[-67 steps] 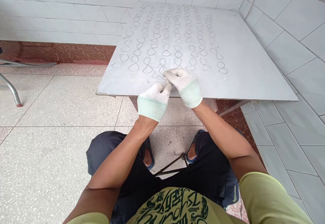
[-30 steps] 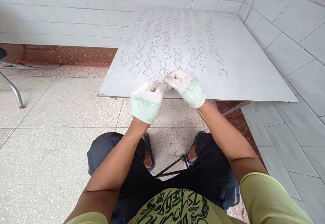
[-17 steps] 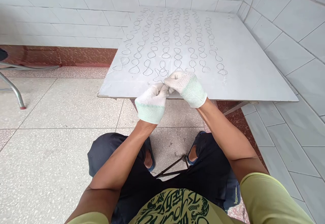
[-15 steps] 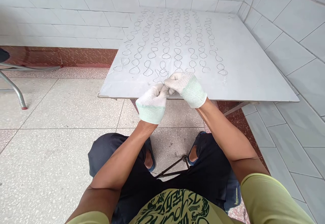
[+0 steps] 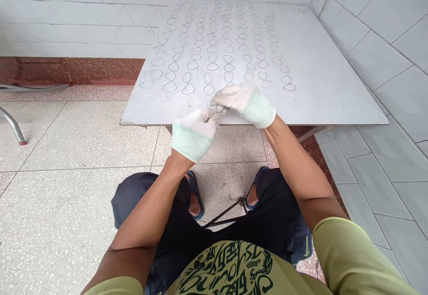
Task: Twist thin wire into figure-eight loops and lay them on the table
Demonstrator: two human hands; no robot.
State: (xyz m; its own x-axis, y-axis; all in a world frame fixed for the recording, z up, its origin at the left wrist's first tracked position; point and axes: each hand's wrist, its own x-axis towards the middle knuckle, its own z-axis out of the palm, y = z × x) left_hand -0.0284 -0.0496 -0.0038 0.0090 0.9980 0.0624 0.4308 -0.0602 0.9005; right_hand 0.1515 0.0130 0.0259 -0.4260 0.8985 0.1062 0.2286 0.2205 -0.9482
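Note:
My left hand (image 5: 195, 132), in a white glove with a green cuff, is closed in a pinch at the front edge of the white table (image 5: 327, 81). Touching its fingertips from the right, my gloved right hand (image 5: 239, 103) is closed too, with thumb and fingertips together. Between them they hold a thin dark wire (image 5: 209, 104); only a short curve shows and the gloves hide the rest. Rows of wire figure-eight loops (image 5: 208, 84) lie flat on the tabletop just beyond my hands.
White tiled walls (image 5: 377, 22) border the table at the back and right. Below, my knees and sandalled feet stand on the speckled floor (image 5: 83, 205), with a dark metal frame (image 5: 224, 214) between the feet. A metal chair leg (image 5: 13, 125) is at far left.
The wire curves that stood up beyond my fingertips have mostly gone from sight. My left hand has shifted slightly left and my right fingers have turned. The whole view has moved a little.

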